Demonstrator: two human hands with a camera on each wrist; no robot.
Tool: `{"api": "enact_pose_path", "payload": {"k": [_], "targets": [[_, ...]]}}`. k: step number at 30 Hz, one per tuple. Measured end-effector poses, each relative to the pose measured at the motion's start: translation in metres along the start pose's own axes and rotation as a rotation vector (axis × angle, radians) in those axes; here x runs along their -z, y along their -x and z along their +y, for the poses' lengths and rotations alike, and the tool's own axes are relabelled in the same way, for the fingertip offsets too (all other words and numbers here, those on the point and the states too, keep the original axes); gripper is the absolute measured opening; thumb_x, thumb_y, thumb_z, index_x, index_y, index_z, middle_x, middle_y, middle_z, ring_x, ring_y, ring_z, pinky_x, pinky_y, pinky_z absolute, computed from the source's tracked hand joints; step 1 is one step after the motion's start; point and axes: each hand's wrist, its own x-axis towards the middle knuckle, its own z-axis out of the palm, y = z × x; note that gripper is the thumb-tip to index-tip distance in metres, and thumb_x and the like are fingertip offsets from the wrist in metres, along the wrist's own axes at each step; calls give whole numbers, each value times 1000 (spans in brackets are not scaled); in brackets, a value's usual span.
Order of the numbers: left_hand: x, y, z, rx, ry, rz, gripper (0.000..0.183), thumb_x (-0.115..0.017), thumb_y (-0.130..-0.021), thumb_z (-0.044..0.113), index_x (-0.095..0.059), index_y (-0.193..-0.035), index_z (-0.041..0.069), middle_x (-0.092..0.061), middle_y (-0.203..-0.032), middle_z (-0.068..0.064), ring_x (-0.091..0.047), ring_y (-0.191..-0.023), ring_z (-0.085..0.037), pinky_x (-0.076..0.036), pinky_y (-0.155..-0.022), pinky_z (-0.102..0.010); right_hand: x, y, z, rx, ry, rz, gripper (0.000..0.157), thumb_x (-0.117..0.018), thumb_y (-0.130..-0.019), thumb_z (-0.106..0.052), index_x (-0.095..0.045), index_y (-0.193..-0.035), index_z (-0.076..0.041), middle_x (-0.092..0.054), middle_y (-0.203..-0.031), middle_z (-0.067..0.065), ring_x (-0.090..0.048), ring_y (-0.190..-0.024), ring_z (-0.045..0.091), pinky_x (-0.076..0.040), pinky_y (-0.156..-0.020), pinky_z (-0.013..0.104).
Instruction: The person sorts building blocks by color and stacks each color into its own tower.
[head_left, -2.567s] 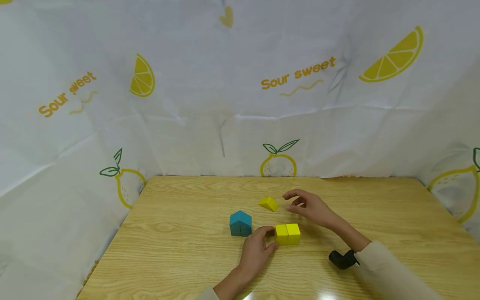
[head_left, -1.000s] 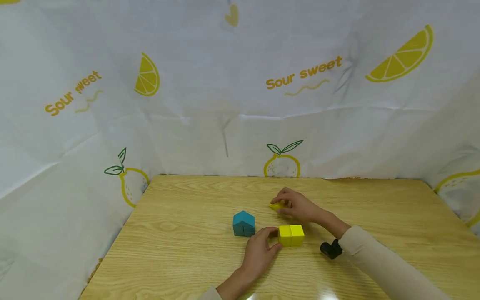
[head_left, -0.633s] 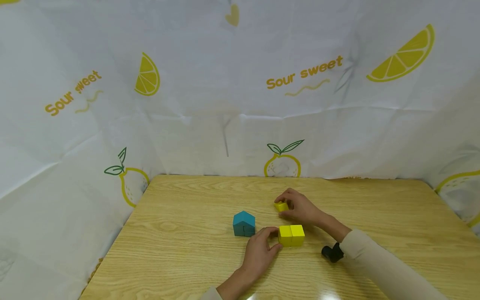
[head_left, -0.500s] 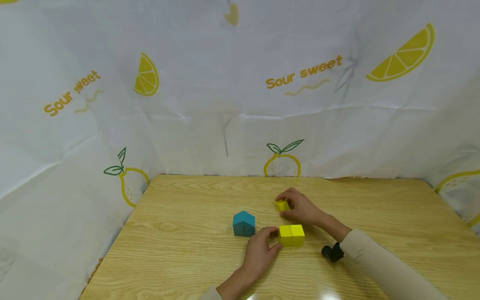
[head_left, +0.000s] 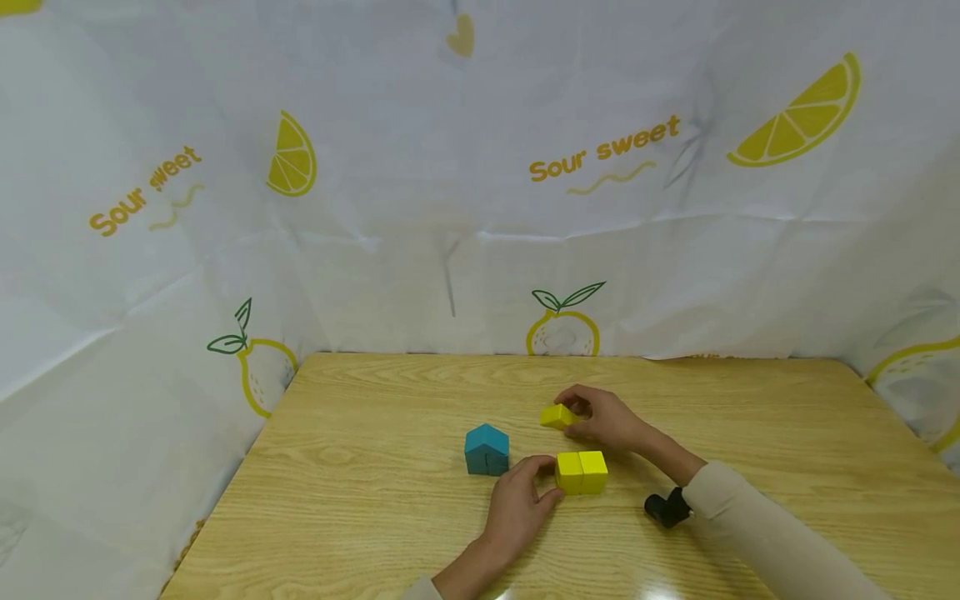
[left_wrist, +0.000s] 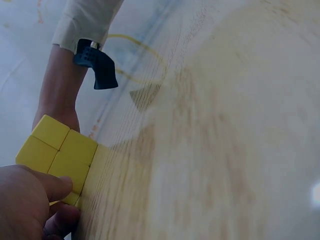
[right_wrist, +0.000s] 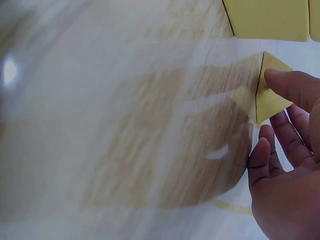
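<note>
My left hand (head_left: 519, 504) rests on the table with its thumb and fingers curled round the left end of the yellow blocks (head_left: 582, 472). In the left wrist view, these yellow blocks (left_wrist: 70, 157) stand stacked against each other, and the thumb presses their near face. Behind them, my right hand (head_left: 609, 421) pinches a yellow triangular block (head_left: 556, 416) between thumb and fingers. The right wrist view shows the triangular block (right_wrist: 272, 102) on edge with the thumb on its face. Left of the yellow stack stands a small house shape of blue blocks (head_left: 487, 450), its peaked top upward.
A black wrist camera (head_left: 667, 507) hangs at the right sleeve, low over the wooden table (head_left: 360, 500). A white lemon-print sheet (head_left: 390, 292) closes off the back and sides of the table.
My right hand has come left, taken hold of the yellow triangular block, and shifted and turned it slightly to the right. The left hand stays at the yellow blocks; the blue blocks have not moved.
</note>
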Motion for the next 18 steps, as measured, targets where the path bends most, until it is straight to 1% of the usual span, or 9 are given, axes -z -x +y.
{"api": "enact_pose_path", "payload": {"k": [5, 13, 18], "targets": [[0, 0, 1, 0, -3, 2, 37, -75, -83, 12, -63, -118, 11, -64, -113, 1, -39, -55, 2, -39, -53, -17, 1, 2, 3, -12, -24, -9, 38, -74, -84, -9, -61, -119, -6, -61, -111, 5, -55, -95, 22, -47, -83, 41], [0, 0, 0, 5, -4, 0, 37, -75, -83, 12, -63, -118, 11, -64, -112, 1, -39, -55, 2, -39, -52, -17, -1, 3, 8, 6, -49, -2, 38, -75, -84, -12, -61, -119, -8, -60, -103, 1, -52, -85, 19, -47, -75, 30], [-1, 0, 0, 2, -3, 1, 37, -75, -83, 12, -63, -118, 12, -64, -112, 2, -39, -55, 2, -39, -51, -17, 1, 4, 8, -2, -59, -2, 38, -75, -84, -13, -62, -119, -9, -60, -105, 2, -53, -84, 19, -47, -73, 31]]}}
